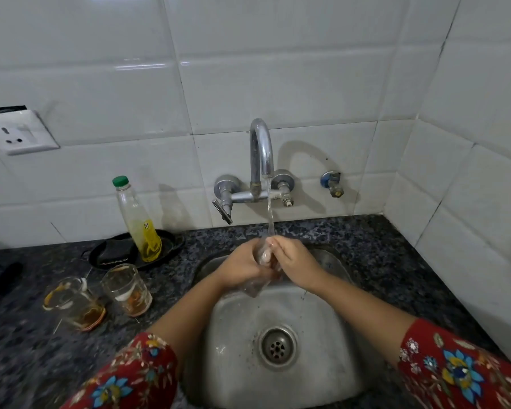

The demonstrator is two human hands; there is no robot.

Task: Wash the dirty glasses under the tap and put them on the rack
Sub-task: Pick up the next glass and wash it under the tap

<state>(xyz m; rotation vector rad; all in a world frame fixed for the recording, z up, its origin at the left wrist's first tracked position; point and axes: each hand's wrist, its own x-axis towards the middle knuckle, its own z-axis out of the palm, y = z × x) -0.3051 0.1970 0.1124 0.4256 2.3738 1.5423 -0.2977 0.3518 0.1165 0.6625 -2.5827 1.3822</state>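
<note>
- A dark speckled granite tabletop runs along a wall of glossy white tiles. The wall turns a corner to the right of the stainless steel sink, which is set into the stone.
- A chrome gooseneck tap is mounted on the wall behind the sink. A stream of water falls from it over the basin's far end.
- A clear drinking glass is held above the sink, under the stream. Its long axis is tilted, with the upper end in the water and the lower end toward the person. I cannot tell which end is the rim.
- The left hand and right hand are together, both wrapped round that glass from either side.
- Two dirty clear glasses with orange-brown dregs stand on the tabletop just left of the sink.
- Behind them, a plastic bottle with a green cap and yellow liquid stands in a black oval dish.
- A white wall socket sits far left of the sink.
</note>
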